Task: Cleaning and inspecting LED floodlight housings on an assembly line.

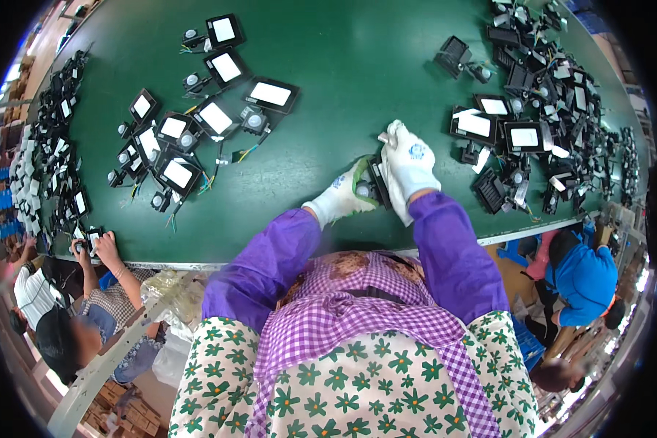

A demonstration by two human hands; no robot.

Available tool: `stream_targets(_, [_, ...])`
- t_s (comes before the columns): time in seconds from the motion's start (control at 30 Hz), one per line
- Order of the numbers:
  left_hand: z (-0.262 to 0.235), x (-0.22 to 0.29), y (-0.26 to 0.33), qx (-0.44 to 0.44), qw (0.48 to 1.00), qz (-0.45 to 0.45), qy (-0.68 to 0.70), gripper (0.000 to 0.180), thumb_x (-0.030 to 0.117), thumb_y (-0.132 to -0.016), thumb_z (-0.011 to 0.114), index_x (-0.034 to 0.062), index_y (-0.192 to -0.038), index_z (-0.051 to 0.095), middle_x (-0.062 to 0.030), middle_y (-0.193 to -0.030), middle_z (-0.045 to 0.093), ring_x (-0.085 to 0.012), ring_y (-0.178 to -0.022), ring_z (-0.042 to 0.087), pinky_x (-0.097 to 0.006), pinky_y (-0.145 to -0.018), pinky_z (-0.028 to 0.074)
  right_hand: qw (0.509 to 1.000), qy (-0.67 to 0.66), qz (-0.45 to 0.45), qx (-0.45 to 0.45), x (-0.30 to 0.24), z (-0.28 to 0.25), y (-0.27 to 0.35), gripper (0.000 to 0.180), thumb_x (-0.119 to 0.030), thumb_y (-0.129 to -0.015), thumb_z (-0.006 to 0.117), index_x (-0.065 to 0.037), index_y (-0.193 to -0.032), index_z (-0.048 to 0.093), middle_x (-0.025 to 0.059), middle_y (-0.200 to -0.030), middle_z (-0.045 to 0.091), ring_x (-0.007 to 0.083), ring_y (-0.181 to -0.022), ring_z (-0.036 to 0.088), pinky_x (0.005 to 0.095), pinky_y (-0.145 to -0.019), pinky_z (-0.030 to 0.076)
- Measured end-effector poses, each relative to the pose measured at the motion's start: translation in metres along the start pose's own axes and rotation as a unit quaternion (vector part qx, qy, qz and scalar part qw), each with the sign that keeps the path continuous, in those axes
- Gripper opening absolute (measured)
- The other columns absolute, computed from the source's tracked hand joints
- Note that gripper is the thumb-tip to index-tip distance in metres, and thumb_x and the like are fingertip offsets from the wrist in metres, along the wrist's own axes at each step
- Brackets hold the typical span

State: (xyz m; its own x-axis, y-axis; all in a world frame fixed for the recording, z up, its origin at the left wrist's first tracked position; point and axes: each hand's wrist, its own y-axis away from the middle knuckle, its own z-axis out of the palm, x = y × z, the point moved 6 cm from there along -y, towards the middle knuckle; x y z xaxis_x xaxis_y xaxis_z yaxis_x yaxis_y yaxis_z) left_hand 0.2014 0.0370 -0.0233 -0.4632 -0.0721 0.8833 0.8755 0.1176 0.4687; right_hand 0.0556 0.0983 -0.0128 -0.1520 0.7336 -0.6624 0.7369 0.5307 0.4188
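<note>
Near the front edge of the green table, a small black floodlight (378,181) with a round sensor stands on its side between my two hands. White gloves cover both. My left hand (343,196) is closed around the sensor end. From the other side, my right hand (409,159) presses along the lamp with its fingers curled; a small pale piece shows at its fingertips, too small to name. The right glove hides much of the lamp. To the left lies a loose group of floodlights (216,118) with white panels, round sensors and coloured wires.
A dense heap of floodlights (533,87) covers the table's right side, and another pile (66,146) lines the far left. One floodlight (454,57) lies face down near the right heap. Co-workers sit at both sides; one person's hands (106,250) handle a lamp at the left edge.
</note>
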Motion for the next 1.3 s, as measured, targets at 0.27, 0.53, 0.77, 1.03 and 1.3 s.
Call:
stream_targets(0.27, [0.003, -0.006, -0.009, 0.043, 0.999, 0.018, -0.026, 0.088, 0.017, -0.067, 0.082, 0.0029, -0.143, 0.039, -0.0158, -0.128, 0.058, -0.0248, -0.115, 0.058, -0.034, -0.100, 0.045, 0.978, 0.166, -0.129, -0.008, -0.020, 0.001, -0.004, 0.017, -0.019, -0.094, 0.048, -0.009, -0.102, 0.058, 0.0144, -0.092, 0.067, 0.0354, -0.087, 0.064, 0.0426, -0.075, 0.050])
stream_targets(0.53, [0.007, -0.018, -0.011, 0.098, 0.994, 0.022, -0.040, 0.090, 0.016, -0.066, 0.083, 0.0046, -0.144, 0.038, -0.0139, -0.131, 0.058, -0.0225, -0.118, 0.057, -0.033, -0.099, 0.047, 0.934, 0.288, -0.210, 0.037, 0.034, 0.015, 0.087, 0.028, -0.019, -0.086, 0.059, -0.005, -0.110, 0.056, 0.0145, -0.094, 0.063, 0.0341, -0.087, 0.062, 0.0447, -0.074, 0.051])
stream_targets(0.77, [0.008, -0.009, -0.006, 0.056, 0.997, -0.060, 0.005, 0.093, 0.019, -0.064, 0.083, 0.0053, -0.145, 0.037, -0.0177, -0.127, 0.061, -0.0283, -0.114, 0.061, -0.035, -0.094, 0.050, 0.979, 0.184, -0.054, 0.068, 0.066, -0.023, 0.062, 0.025, -0.019, -0.088, 0.057, -0.005, -0.109, 0.059, 0.0190, -0.090, 0.066, 0.0400, -0.083, 0.063, 0.0488, -0.075, 0.050])
stream_targets(1.03, [0.005, -0.009, -0.011, 0.057, 0.998, 0.018, -0.035, 0.092, 0.015, -0.068, 0.082, 0.0102, -0.147, 0.036, -0.0114, -0.115, 0.065, -0.0149, -0.074, 0.062, -0.030, -0.060, 0.053, 0.975, 0.200, -0.076, 0.066, 0.012, -0.023, 0.024, 0.027, -0.028, -0.096, 0.049, -0.009, -0.113, 0.058, 0.0189, -0.096, 0.068, 0.0378, -0.094, 0.065, 0.0472, -0.081, 0.050])
stream_targets(1.3, [0.003, 0.001, -0.008, 0.040, 0.996, -0.077, -0.014, 0.093, 0.012, -0.070, 0.080, 0.0127, -0.150, 0.032, -0.0088, -0.100, 0.066, -0.0132, -0.068, 0.059, -0.028, -0.052, 0.051, 0.957, 0.227, -0.174, 0.056, 0.083, -0.014, 0.061, 0.030, -0.022, -0.088, 0.058, -0.008, -0.115, 0.054, 0.0154, -0.095, 0.066, 0.0367, -0.089, 0.064, 0.0472, -0.076, 0.050])
